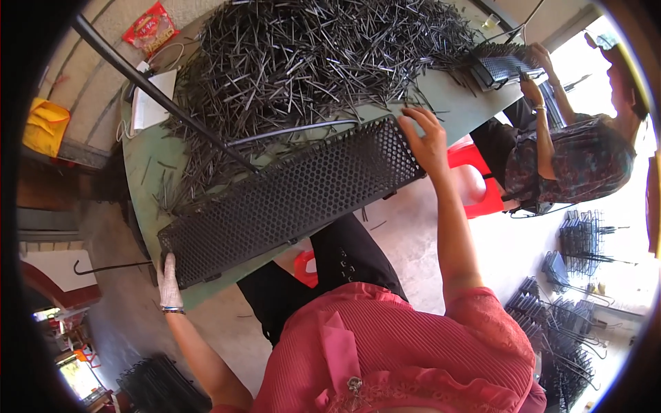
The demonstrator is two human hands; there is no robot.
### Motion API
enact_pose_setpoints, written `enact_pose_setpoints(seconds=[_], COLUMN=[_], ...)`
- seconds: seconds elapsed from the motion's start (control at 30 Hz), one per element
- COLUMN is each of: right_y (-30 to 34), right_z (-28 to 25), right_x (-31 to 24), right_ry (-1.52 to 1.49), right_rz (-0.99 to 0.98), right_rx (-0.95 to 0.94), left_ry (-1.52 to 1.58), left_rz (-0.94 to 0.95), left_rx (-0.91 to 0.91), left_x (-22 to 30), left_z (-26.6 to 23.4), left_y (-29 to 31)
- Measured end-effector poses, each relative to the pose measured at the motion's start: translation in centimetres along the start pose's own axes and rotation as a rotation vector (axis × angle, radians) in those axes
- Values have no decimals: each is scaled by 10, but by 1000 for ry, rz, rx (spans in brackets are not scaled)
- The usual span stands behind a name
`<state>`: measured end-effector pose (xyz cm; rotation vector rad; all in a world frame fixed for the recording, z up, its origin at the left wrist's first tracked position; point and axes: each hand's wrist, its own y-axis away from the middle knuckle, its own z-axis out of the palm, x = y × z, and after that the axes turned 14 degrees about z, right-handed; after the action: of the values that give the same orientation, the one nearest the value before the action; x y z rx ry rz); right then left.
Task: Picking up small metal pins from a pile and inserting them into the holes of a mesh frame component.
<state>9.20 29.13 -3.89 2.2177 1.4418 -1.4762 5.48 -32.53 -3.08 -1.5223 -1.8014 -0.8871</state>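
Note:
A long black perforated panel (289, 196) with rows of honeycomb-like holes lies slanted across the near edge of the green table (148, 165). My left hand (170, 283), in a whitish glove, grips its lower left end, with the thumb on the face and the other fingers hidden. Bare, my right hand (428, 138) holds the upper right end, its fingers bent over the far corner. Short strips stick up along the panel's far edge. Just behind it rises a big heap of thin black strips (310, 55).
A black pole (158, 93) slants down to the panel. An open notebook (153, 100) and a red packet (150, 27) are at far left. At right, a co-worker (571, 151) handles a similar panel (506, 67), near a red stool (485, 196). Black wire racks (582, 241) stand beyond.

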Motion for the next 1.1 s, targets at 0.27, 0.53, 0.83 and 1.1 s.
enact_pose_setpoints(seconds=[0.27,0.53,0.83,1.1], right_y=[75,35,-17,-3], right_z=[8,6,-9,-15], right_x=[100,129,152,131], right_ry=[-719,-918,-937,-979], right_rz=[794,867,915,909], right_rx=[-306,-420,-481,-436], left_ry=[682,728,636,300], left_rz=[-194,-143,40,216], left_rx=[49,37,-9,-18], left_x=[-16,-13,23,27], left_z=[15,27,55,43], left_y=[0,14,46,48])
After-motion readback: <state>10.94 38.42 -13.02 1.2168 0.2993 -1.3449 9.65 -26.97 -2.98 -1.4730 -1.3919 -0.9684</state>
